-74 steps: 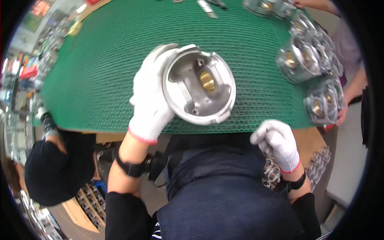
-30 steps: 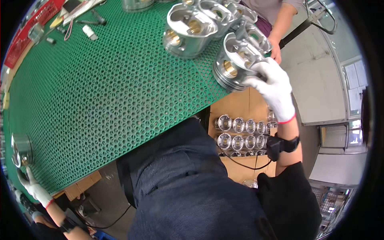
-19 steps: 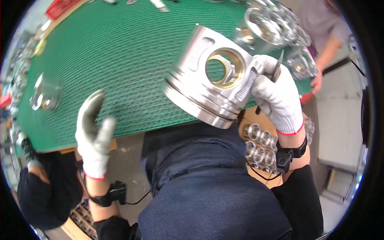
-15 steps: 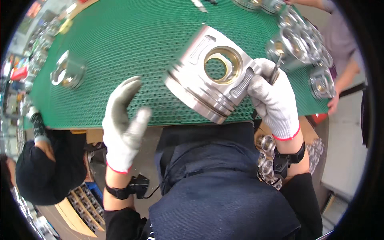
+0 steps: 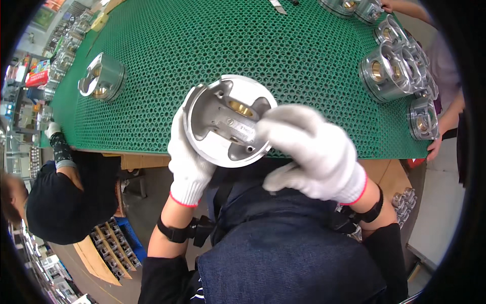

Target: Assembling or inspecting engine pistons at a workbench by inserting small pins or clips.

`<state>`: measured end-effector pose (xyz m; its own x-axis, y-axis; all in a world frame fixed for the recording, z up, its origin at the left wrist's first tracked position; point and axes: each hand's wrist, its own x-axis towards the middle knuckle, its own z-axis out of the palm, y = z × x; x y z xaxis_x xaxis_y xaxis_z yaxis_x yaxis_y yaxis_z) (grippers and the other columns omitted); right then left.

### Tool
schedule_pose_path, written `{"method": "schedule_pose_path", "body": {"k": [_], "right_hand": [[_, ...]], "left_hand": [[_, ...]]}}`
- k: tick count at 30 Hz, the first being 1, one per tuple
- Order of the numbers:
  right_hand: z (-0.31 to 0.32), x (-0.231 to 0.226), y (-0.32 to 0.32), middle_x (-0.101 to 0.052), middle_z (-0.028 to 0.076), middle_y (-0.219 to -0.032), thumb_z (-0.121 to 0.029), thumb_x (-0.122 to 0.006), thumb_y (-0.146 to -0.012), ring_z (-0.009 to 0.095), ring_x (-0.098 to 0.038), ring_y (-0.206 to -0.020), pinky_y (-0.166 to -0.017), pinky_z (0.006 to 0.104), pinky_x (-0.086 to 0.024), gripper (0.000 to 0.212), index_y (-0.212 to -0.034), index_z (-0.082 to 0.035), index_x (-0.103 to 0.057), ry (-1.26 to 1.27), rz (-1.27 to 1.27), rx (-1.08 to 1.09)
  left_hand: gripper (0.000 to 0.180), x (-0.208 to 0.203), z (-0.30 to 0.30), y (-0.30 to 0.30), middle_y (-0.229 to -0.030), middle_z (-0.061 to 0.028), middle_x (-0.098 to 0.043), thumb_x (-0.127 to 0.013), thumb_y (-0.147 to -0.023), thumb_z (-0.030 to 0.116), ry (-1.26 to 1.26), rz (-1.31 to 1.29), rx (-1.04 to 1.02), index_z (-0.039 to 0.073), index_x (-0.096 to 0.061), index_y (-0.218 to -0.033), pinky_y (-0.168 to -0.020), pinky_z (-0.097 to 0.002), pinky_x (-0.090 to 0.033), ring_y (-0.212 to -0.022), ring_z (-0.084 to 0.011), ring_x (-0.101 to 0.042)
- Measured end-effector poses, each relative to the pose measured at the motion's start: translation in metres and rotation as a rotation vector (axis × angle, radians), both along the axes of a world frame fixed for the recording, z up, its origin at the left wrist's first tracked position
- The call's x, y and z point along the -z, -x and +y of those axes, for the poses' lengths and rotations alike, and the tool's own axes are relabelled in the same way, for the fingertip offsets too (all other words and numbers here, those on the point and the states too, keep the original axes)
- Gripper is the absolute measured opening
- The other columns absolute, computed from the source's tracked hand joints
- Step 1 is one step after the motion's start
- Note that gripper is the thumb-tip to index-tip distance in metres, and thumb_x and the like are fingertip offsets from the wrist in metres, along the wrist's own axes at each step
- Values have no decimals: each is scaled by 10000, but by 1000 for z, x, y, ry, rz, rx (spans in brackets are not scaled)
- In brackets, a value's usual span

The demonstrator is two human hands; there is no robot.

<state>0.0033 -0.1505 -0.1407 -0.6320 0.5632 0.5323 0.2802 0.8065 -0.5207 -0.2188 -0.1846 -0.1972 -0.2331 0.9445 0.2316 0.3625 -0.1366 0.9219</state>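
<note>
My left hand [image 5: 185, 157], in a white knit glove with a red cuff edge, is closed round the left side of a metal piston [image 5: 212, 144]. The piston's hollow underside is turned up, showing the inner bosses and a brass-coloured pin bushing. Over the piston's right rim is my right hand [image 5: 319, 152], gloved the same way and smeared by motion. Its fingers curl near the rim with the thumb lower and apart; whether they touch the piston or hold a tool cannot be made out.
A lone piston [image 5: 104, 76] rests at the left of the green perforated mat [image 5: 167, 30]. Several pistons [image 5: 387, 71] cluster at the right, near another person's arm [image 5: 453, 119]. A flat blade-like tool [image 5: 277, 6] lies at the far edge. Another person in dark clothes [image 5: 58, 202] is at left.
The piston has passed from my right hand to my left and turned from its side to underside-up. My right hand has come off it; the slim metal tool it held is no longer visible.
</note>
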Motion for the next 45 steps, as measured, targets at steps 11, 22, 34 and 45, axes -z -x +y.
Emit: {"method": "schedule_pose_path", "body": {"k": [11,22,34,45], "right_hand": [[-20,-4,-78,-665,121,-777,-168,-608,-852,286,-658,-695,-624,354,-528,156,-857,-37,-692,308,-81,289],[-10,10,-69,-626,107,-704,-255,-646,-865,298,-638,-634,-576,380,-522,189,-812,-73,-665,273,42,259],[-5,-28,-70,-586,80,-578,-317,-642,-850,257,-633,-530,-488,371,-521,300,-656,-89,-626,31,-641,183],[-27,-2,-122,-674,139,-1005,-62,-556,-836,137,-619,-616,-592,297,-528,236,-1051,16,-616,958,8,198]], "left_hand": [[404,-71,24,-79,-1157,-135,-646,-683,-732,145,-599,1091,381,25,-631,-1115,-967,-451,-486,-1097,-334,-612],[386,-85,45,-100,-1137,-126,-648,-654,-776,207,-435,1113,474,81,-615,-1139,-948,-437,-477,-1064,-342,-613],[330,-112,114,-122,-960,-151,-694,-603,-790,145,107,1408,644,137,-694,-1108,-801,-428,-550,-925,-357,-667],[821,-13,23,-40,-1467,-177,-387,-694,-787,34,29,-569,-18,-19,-256,-1478,-1108,-456,-376,-1321,-315,-442]]}}
